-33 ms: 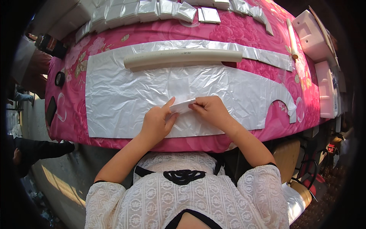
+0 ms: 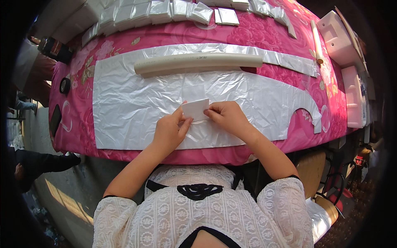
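Observation:
Between my two hands is a small white rectangular piece, like a card or a folded sheet, with its flat face turned up. My left hand grips its left edge between thumb and fingers. My right hand pinches its right edge with thumb and forefinger. Beneath lies a large, flat, crinkled white plastic bag with handle loops at its right end; whether it is one bag or a stack I cannot tell. Across its far part rests a long beige tube.
A pink floral cloth covers the table. Folded white packets line the far edge. At left are a dark bottle, a tape roll and a phone-like dark slab. White foam boxes and a thin roll stand right.
The white piece has turned from nearly edge-on to showing its flat face. My left forefinger has come down from pointing outward to the piece's edge.

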A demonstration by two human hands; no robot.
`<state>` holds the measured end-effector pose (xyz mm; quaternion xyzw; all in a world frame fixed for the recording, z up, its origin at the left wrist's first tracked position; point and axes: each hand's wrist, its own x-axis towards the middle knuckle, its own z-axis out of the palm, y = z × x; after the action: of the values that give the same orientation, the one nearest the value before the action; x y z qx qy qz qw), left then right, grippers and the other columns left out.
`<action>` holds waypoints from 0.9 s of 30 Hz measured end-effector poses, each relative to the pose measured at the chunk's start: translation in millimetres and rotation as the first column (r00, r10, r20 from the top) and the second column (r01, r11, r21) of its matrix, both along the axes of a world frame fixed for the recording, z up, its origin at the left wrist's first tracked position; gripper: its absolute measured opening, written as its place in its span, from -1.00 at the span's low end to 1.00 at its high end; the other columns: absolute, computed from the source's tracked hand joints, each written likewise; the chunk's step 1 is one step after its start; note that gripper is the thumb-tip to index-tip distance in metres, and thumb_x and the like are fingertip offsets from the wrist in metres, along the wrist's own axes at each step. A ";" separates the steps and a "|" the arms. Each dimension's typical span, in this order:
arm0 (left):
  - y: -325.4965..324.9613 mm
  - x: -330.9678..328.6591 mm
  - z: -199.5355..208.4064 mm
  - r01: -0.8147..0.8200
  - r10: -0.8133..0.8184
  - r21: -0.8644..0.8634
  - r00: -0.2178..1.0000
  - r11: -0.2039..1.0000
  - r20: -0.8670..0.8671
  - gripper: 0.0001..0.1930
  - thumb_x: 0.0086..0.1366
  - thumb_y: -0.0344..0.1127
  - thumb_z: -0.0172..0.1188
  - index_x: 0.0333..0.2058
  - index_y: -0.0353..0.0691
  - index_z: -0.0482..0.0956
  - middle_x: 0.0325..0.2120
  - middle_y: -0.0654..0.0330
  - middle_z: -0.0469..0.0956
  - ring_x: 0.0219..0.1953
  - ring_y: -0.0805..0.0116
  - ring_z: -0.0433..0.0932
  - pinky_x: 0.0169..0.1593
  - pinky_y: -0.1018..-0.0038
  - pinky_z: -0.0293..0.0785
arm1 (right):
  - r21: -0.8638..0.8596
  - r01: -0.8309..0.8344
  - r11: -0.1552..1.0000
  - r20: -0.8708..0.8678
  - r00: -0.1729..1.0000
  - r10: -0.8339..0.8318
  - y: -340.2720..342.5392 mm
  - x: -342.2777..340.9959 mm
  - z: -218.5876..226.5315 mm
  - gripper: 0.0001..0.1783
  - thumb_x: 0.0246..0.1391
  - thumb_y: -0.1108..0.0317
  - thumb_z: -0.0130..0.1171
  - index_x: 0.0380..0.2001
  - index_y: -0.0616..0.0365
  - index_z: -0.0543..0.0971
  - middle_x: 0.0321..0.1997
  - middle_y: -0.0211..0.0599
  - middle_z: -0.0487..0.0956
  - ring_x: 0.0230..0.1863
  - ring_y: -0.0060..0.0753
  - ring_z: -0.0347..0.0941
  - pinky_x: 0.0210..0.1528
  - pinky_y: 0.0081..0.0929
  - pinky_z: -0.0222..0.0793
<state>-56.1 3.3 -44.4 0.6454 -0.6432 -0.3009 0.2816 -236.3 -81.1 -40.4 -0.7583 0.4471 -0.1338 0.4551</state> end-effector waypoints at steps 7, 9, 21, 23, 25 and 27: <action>-26.0 6.1 -6.9 -0.172 0.190 0.159 0.976 0.972 -0.105 -0.25 0.10 -0.32 0.21 0.16 -0.54 0.03 -0.62 0.09 0.56 -0.59 0.36 0.53 -0.41 0.54 0.41 | 0.106 0.054 0.993 -0.194 0.981 -0.032 -18.2 15.9 -3.9 -0.65 0.03 0.19 0.08 -0.63 0.26 0.58 -0.76 -0.28 0.49 -0.68 -0.34 0.45 -0.50 -0.41 0.36; -27.6 7.8 -7.6 -0.190 0.215 0.183 0.969 0.964 -0.124 -0.24 0.09 -0.34 0.22 0.17 -0.53 0.01 -0.66 0.13 0.54 -0.62 0.44 0.50 -0.42 0.59 0.40 | 0.121 0.065 0.991 -0.212 0.976 -0.039 -18.6 18.3 -2.5 -0.64 0.03 0.19 0.08 -0.64 0.27 0.57 -0.75 -0.29 0.50 -0.68 -0.42 0.46 -0.51 -0.46 0.36; -20.1 -12.8 -19.7 0.220 -0.090 -0.339 0.928 0.915 0.361 -0.22 0.00 -0.22 0.26 0.14 -0.45 0.13 0.12 -0.14 0.19 0.17 -0.02 0.19 0.17 0.21 0.15 | 0.315 0.072 0.946 -0.169 0.985 -0.019 -32.7 17.6 -3.3 -0.65 0.02 0.23 0.05 -0.66 0.26 0.57 -0.75 -0.26 0.51 -0.67 -0.45 0.49 -0.48 -0.52 0.39; -23.5 -23.1 -20.4 0.226 -0.095 -0.283 0.906 0.932 0.412 -0.17 0.00 -0.11 0.25 0.15 -0.47 0.10 0.15 -0.17 0.14 0.23 -0.05 0.11 0.22 0.14 0.04 | 0.305 0.051 0.951 -0.169 0.986 0.002 -34.1 16.4 -4.6 -0.66 0.02 0.22 0.05 -0.65 0.26 0.58 -0.75 -0.26 0.51 -0.67 -0.45 0.49 -0.48 -0.50 0.39; -25.7 -23.9 -30.8 0.198 -0.092 -0.187 0.882 0.962 0.461 0.00 -0.01 0.13 0.20 0.18 -0.51 -0.03 0.23 -0.20 -0.05 0.30 -0.04 -0.07 0.29 0.09 -0.18 | 0.296 0.066 0.953 -0.169 0.986 -0.016 -32.7 17.8 -3.6 -0.66 0.01 0.22 0.05 -0.64 0.26 0.59 -0.75 -0.26 0.52 -0.66 -0.44 0.49 -0.48 -0.47 0.39; -25.8 -24.6 -33.7 0.141 -0.066 -0.140 0.895 0.980 0.442 0.07 -0.03 0.20 0.18 0.20 -0.52 -0.11 0.24 -0.20 -0.09 0.31 -0.03 -0.12 0.30 0.11 -0.24 | 0.285 0.080 0.955 -0.178 0.984 -0.030 -31.3 18.8 -3.4 -0.67 0.00 0.22 0.05 -0.64 0.27 0.59 -0.74 -0.25 0.52 -0.67 -0.42 0.49 -0.47 -0.45 0.39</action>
<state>-80.7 -22.5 -78.0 0.6348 -0.7464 -0.1082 0.1680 -217.5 -112.3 -43.8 -0.6790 0.5204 -0.0135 0.5176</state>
